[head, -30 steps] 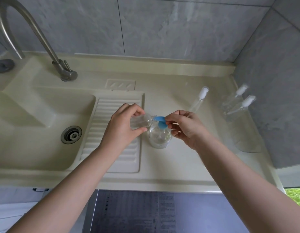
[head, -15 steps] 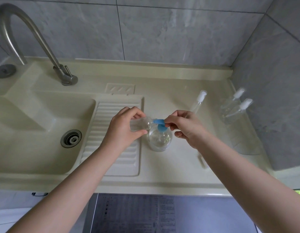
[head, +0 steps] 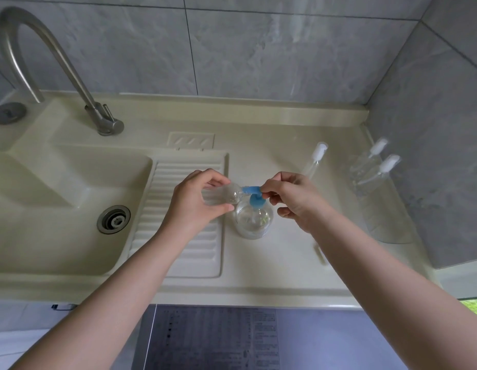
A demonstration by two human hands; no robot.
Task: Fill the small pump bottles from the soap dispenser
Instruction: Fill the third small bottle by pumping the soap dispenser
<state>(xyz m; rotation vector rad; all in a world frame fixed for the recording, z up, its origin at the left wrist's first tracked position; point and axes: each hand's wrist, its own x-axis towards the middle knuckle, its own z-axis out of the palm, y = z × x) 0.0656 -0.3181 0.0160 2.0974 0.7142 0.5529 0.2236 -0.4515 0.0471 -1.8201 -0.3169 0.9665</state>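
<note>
Grey tiled wall behind, cream tabletop (head: 285,145) below with sink basin (head: 71,188) and ribbed drainboard (head: 184,236) on the left, steel faucet (head: 45,62) arching over the corner.

Soap dispenser (head: 254,218) standing upright on the tabletop just right of the drainboard, clear body, blue pump head (head: 254,196) on top. Small bottle (head: 224,194) held nearly on its side above it, mouth meeting the blue spout. Three more small pump bottles near the right wall: one (head: 316,161) alone behind the right hand, two (head: 373,166) close together inside a clear container. Thin pale stick-like item, probably the removed pump, lying beside the right forearm; too blurred to confirm.

Likely slips from here: mouth drifting off the spout and soap running onto the tabletop, since the opening looks narrow; too hard a press tipping the light dispenser, with nothing bracing its base; bottle tilted so far that soap flows back out.

Left hand (head: 197,201) wrapped around the small bottle's body, thumb beneath, fingers curled over the top, wrist straight, forearm coming in from lower left. Right hand (head: 290,198) pinching the end of the pump head between thumb and forefinger, remaining fingers loosely curled below, forearm angled in from lower right.
</note>
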